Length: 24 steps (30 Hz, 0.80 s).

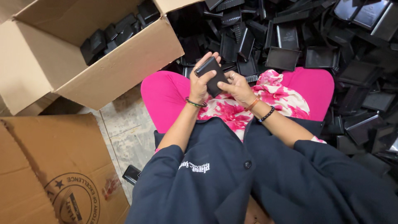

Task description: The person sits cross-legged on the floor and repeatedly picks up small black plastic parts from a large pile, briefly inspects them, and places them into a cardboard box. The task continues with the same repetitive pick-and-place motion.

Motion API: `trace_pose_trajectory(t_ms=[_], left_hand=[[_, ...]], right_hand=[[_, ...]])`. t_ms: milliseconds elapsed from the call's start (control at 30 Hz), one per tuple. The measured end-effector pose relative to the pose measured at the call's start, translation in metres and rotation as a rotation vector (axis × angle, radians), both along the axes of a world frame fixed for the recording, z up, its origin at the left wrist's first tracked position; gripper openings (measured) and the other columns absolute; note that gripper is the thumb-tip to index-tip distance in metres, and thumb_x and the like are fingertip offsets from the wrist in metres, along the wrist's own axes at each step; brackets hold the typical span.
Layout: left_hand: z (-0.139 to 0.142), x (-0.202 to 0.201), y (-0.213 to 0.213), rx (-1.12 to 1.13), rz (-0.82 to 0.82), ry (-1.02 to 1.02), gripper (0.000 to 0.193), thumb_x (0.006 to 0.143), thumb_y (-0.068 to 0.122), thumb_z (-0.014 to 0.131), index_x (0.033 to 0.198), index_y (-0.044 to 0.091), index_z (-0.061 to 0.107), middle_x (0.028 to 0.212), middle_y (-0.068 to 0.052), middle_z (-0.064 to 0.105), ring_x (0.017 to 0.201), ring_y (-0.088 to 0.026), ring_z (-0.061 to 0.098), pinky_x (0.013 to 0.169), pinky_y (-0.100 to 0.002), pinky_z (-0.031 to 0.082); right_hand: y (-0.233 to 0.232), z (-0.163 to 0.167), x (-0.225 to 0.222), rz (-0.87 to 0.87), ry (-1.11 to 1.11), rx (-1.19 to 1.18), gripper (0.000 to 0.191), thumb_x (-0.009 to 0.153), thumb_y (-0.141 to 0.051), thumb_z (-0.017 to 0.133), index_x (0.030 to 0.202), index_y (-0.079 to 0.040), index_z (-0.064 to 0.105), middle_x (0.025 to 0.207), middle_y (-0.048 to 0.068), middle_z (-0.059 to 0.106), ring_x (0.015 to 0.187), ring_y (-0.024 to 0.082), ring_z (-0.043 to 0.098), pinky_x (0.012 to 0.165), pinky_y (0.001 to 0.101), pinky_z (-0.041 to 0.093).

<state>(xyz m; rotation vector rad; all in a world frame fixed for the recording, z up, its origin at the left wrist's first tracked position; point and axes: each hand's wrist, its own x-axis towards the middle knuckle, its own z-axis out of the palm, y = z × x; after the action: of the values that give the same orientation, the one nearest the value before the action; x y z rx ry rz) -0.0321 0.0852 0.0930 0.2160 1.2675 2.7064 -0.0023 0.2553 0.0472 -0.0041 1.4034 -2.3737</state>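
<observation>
- Nearest the camera is the person's dark navy jacket [248, 182], buttoned at the front, its sleeves reaching out toward both hands.
- Beyond the jacket, bright pink trousers [166, 93] and a pink-and-white floral garment [277, 97] cover the lap of the seated person.
- The left hand [200, 83] is clenched around a small black plastic tray [212, 74], fingers curled over its upper edge and thumb across its face; a green and orange bangle sits at that wrist.
- The right hand [237, 87] grasps the same tray from the other side, thumb pressed on its lower corner; a black bead bracelet and an orange thread circle that wrist.
- The tray is held tilted above the lap, between the two hands, just in front of the heap.
- A large heap of black plastic trays [331, 54] fills the floor ahead and to the right, lying loose at every angle, some face up and some on edge.
- An open cardboard box [124, 62] stands tipped at the upper left, flaps spread; inside it, black trays [112, 35] lie packed toward the far end, with most of the box's brown inner wall bare.
- A second cardboard box [45, 166] lies at the lower left with a round printed stamp on its side; what it holds cannot be told.
- A lone black tray [132, 174] lies on the pale tiled floor [128, 132] between that box and the jacket.
</observation>
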Motion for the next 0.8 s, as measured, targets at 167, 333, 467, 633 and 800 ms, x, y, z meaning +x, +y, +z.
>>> trace_pose_trajectory(t_ms=[167,333,467,633,800], left_hand=[[0.049,-0.048,-0.072,-0.432,0.422,0.456,0.066,0.088,0.015,0.079,0.146,-0.002,0.052,0.134,-0.014,0.069,0.130,-0.024,0.064,0.120,-0.040,0.047],[0.115,-0.132,-0.172,-1.265,1.212,0.519,0.109,0.091,0.025,0.092,0.165,-0.005,0.019,0.172,-0.027,0.013,0.161,-0.038,0.010,0.136,-0.047,0.012],[0.085,-0.148,-0.109,-1.300,1.029,0.679,0.092,0.095,0.030,0.081,0.159,0.000,0.023,0.165,-0.023,0.024,0.154,-0.038,0.022,0.130,-0.046,0.020],[0.027,-0.166,0.033,-1.293,0.379,0.929,0.042,0.091,0.012,0.070,0.129,0.000,0.060,0.136,-0.022,0.061,0.130,-0.040,0.057,0.112,-0.045,0.046],[0.010,-0.241,0.095,-1.608,0.148,0.885,0.043,0.079,0.001,0.063,0.121,0.000,0.062,0.114,-0.021,0.068,0.103,-0.038,0.067,0.089,-0.045,0.055]], right_hand=[[0.025,0.004,-0.044,-0.173,0.350,0.667,0.040,0.099,-0.023,0.071,0.125,0.004,0.058,0.104,0.013,0.074,0.093,0.019,0.073,0.082,0.0318,0.060],[0.078,0.011,-0.105,-0.355,0.276,1.270,0.060,0.098,-0.048,0.073,0.119,0.007,0.064,0.101,0.022,0.075,0.096,0.033,0.074,0.085,0.0404,0.058],[0.076,-0.005,-0.129,-0.222,0.170,1.482,0.078,0.091,-0.065,0.077,0.117,0.008,0.064,0.109,0.034,0.067,0.103,0.048,0.066,0.090,0.0486,0.053],[0.066,-0.013,-0.134,-0.254,0.128,1.377,0.085,0.078,-0.057,0.085,0.124,0.006,0.054,0.112,0.031,0.068,0.104,0.045,0.066,0.091,0.0465,0.053],[0.082,-0.017,-0.105,-0.302,0.040,1.076,0.079,0.076,-0.044,0.084,0.131,0.001,0.050,0.109,0.020,0.073,0.097,0.029,0.072,0.087,0.0376,0.057]])
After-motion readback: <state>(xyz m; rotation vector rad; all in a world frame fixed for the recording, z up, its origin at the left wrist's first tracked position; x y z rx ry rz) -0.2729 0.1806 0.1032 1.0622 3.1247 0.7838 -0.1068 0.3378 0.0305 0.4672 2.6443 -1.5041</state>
